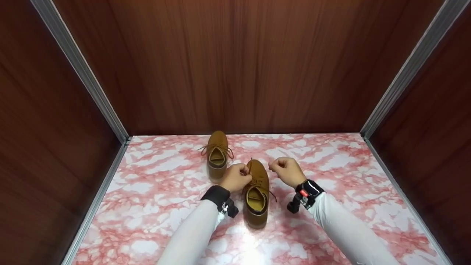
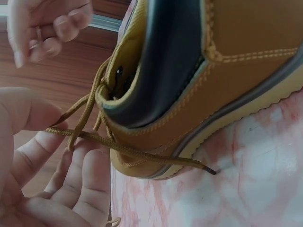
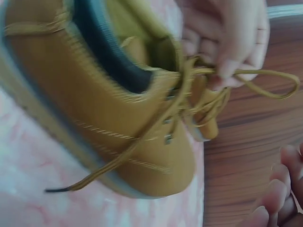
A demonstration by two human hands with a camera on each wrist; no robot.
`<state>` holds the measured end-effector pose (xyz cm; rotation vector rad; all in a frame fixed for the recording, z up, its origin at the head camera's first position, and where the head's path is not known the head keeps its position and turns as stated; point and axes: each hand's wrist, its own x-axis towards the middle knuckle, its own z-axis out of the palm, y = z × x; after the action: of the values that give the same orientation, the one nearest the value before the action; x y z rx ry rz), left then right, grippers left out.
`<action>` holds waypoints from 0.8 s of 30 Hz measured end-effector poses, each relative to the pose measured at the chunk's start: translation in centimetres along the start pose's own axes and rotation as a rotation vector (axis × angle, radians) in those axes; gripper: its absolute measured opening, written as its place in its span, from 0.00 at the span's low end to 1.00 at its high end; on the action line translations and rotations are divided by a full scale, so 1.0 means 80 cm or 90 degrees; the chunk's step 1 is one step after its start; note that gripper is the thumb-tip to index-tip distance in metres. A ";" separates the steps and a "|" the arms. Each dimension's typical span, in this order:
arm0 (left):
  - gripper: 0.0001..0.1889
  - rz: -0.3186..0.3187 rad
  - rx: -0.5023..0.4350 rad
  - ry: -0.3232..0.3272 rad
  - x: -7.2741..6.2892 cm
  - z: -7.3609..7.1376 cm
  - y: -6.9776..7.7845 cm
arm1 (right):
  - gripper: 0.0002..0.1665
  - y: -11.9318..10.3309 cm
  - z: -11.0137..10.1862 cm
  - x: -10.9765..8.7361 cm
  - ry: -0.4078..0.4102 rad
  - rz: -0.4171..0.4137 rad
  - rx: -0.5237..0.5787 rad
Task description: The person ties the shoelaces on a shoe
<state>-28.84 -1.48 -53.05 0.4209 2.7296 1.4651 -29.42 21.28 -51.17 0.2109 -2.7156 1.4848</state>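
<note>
A tan lace-up shoe (image 1: 262,171) stands upright with its toe toward the back wall. At its front left, my left hand (image 1: 236,178) pinches the brown shoelace (image 2: 102,138) between thumb and forefinger. A lace loop (image 3: 296,86) sticks out past those fingertips in the right wrist view. One loose lace end with a dark tip (image 3: 57,190) hangs over the shoe's right side. To the right of the toe is my right hand (image 1: 290,172), fingers loosely curled and apart from the lace, with nothing in them.
The matching tan shoe (image 1: 218,138) stands farther back on the left, its lace tied in a bow. Both shoes are on a red-and-white marbled surface (image 1: 154,206). Wood-grain panels (image 1: 235,66) with grey metal edging (image 1: 84,77) enclose the back and sides.
</note>
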 end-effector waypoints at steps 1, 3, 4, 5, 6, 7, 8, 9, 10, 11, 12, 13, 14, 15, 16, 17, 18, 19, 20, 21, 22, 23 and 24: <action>0.02 -0.003 -0.002 0.002 0.000 -0.001 0.000 | 0.14 0.003 0.002 -0.002 -0.009 -0.002 -0.007; 0.03 -0.010 -0.004 0.003 0.000 -0.003 0.000 | 0.12 0.008 0.007 -0.005 -0.027 -0.012 -0.028; 0.03 -0.011 -0.007 0.002 0.000 -0.003 0.000 | 0.11 0.010 0.009 -0.007 -0.037 -0.016 -0.035; 0.03 -0.011 -0.009 0.001 0.000 -0.004 -0.001 | 0.10 0.012 0.011 -0.009 -0.048 -0.023 -0.043; 0.03 -0.012 -0.009 0.000 0.000 -0.004 -0.001 | 0.09 0.014 0.013 -0.011 -0.061 -0.031 -0.051; 0.03 -0.012 -0.009 0.000 0.001 -0.004 -0.001 | 0.08 0.016 0.015 -0.012 -0.074 -0.040 -0.057; 0.04 -0.012 -0.010 -0.001 0.001 -0.004 -0.001 | 0.08 0.018 0.017 -0.014 -0.087 -0.050 -0.063; 0.04 -0.012 -0.012 -0.001 0.001 -0.005 -0.001 | 0.08 0.020 0.019 -0.016 -0.101 -0.060 -0.067; 0.04 -0.013 -0.014 -0.002 0.001 -0.005 -0.001 | 0.07 0.021 0.021 -0.018 -0.116 -0.070 -0.071; 0.04 -0.013 -0.015 -0.001 0.001 -0.004 -0.001 | 0.07 0.022 0.023 -0.020 -0.129 -0.077 -0.074; 0.04 -0.013 -0.015 0.001 0.001 -0.004 -0.001 | 0.07 0.023 0.025 -0.021 -0.140 -0.085 -0.076; 0.04 -0.012 -0.018 0.001 0.001 -0.004 -0.002 | 0.08 0.024 0.028 -0.023 -0.149 -0.091 -0.076; 0.04 -0.013 -0.020 0.001 0.001 -0.005 -0.002 | 0.08 0.025 0.030 -0.024 -0.156 -0.097 -0.076; 0.05 -0.013 -0.023 0.002 0.001 -0.005 -0.002 | 0.08 0.025 0.032 -0.025 -0.161 -0.101 -0.077; 0.05 -0.013 -0.027 0.001 0.001 -0.005 -0.002 | 0.08 0.025 0.035 -0.025 -0.165 -0.104 -0.078; 0.05 -0.014 -0.030 0.001 0.001 -0.005 -0.002 | 0.08 0.025 0.036 -0.026 -0.167 -0.108 -0.079; 0.05 -0.015 -0.035 0.000 0.001 -0.004 -0.002 | 0.08 0.025 0.038 -0.026 -0.167 -0.110 -0.080; 0.06 -0.016 -0.040 -0.001 0.001 -0.004 -0.002 | 0.08 0.024 0.039 -0.026 -0.166 -0.111 -0.082; 0.06 -0.016 -0.045 -0.003 0.001 -0.003 -0.002 | 0.07 0.024 0.040 -0.026 -0.165 -0.112 -0.084; 0.07 -0.017 -0.050 -0.004 0.001 -0.003 -0.002 | 0.07 0.024 0.040 -0.026 -0.166 -0.112 -0.087; 0.08 -0.017 -0.054 -0.005 0.000 -0.003 -0.002 | 0.08 0.023 0.041 -0.026 -0.166 -0.113 -0.089; 0.08 -0.018 -0.056 -0.006 0.000 -0.003 -0.002 | 0.08 0.023 0.041 -0.026 -0.166 -0.116 -0.091; 0.08 -0.019 -0.058 -0.007 0.000 -0.003 -0.002 | 0.08 0.023 0.041 -0.026 -0.166 -0.117 -0.094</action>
<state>-28.91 -1.75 -53.05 0.3834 2.6369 1.5668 -27.49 19.73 -54.66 0.6717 -2.8899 1.2814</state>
